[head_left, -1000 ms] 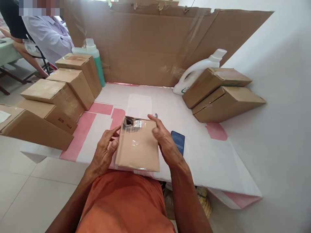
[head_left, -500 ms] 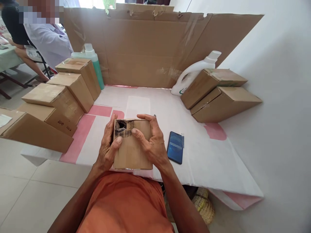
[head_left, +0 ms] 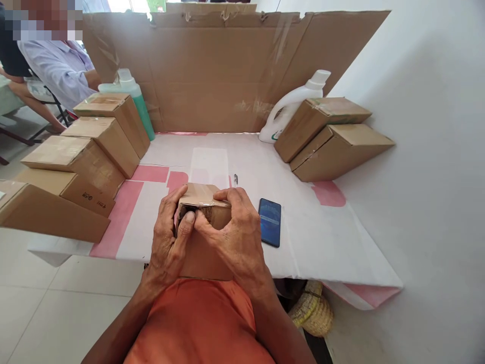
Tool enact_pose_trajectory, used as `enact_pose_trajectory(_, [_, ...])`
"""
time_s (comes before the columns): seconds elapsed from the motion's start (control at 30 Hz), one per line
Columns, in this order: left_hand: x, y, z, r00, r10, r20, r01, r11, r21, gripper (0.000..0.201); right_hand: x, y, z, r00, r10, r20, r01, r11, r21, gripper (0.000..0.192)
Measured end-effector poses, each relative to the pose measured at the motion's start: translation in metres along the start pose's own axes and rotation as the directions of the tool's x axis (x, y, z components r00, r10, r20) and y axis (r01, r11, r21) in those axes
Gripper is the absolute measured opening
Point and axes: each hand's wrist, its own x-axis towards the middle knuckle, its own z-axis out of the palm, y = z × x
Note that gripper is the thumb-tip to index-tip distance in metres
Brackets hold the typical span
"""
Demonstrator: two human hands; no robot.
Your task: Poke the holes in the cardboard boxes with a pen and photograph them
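Gripping small cardboard box [head_left: 202, 222] at table edge [head_left: 326, 237]: left hand [head_left: 168, 237] and right hand [head_left: 233, 235] curled tight around it, thumbs at torn hole; smartphone [head_left: 270, 221] just beside.

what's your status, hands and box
Left hand and right hand both clamped on the small cardboard box, thumbs at its torn dark spot. Box at table edge. Phone just right, apart.

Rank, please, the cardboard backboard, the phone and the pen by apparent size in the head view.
1. Cardboard backboard, largest by far.
2. Phone.
3. Pen, smallest; it lies farther from the camera, but looks thinner anyway.
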Motion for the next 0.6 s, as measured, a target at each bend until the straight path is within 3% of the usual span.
enact_pose_trajectory(0.2, [-0.001,-0.003,0.002,0.997,-0.037,-0.063,0.036,0.999,-0.015,0.047,0.006,-0.006,0.007,0.999,-0.048,0.025,0.045,0.995,0.086,0.024])
enact_pose_trajectory(0.33, [0.007,-0.008,-0.007,0.994,-0.017,-0.110,0.013,0.999,-0.043,0.040,0.014,0.006,0.001,0.996,0.001,0.095,-0.032,0.947,0.320,0.030])
enact_pose_trajectory(0.4, [0.010,-0.009,-0.011,0.989,-0.034,-0.142,0.025,0.997,-0.068,0.033,0.019,0.030,-0.010,0.989,0.123,0.079,-0.144,0.899,0.414,0.037])
enact_pose_trajectory(0.47, [0.011,-0.008,-0.011,0.985,-0.065,-0.162,0.047,0.993,-0.110,0.029,0.024,0.066,-0.023,0.960,0.274,-0.051,-0.235,0.895,0.379,0.040])
enact_pose_trajectory(0.53, [0.011,-0.006,-0.007,0.982,-0.087,-0.165,0.062,0.987,-0.149,0.029,0.027,0.105,-0.032,0.915,0.364,-0.175,-0.330,0.923,0.195,0.036])
enact_pose_trajectory(0.6, [0.010,-0.003,0.000,0.982,-0.095,-0.161,0.070,0.985,-0.158,0.030,0.028,0.136,-0.031,0.894,0.434,-0.107,-0.440,0.898,-0.030,0.027])
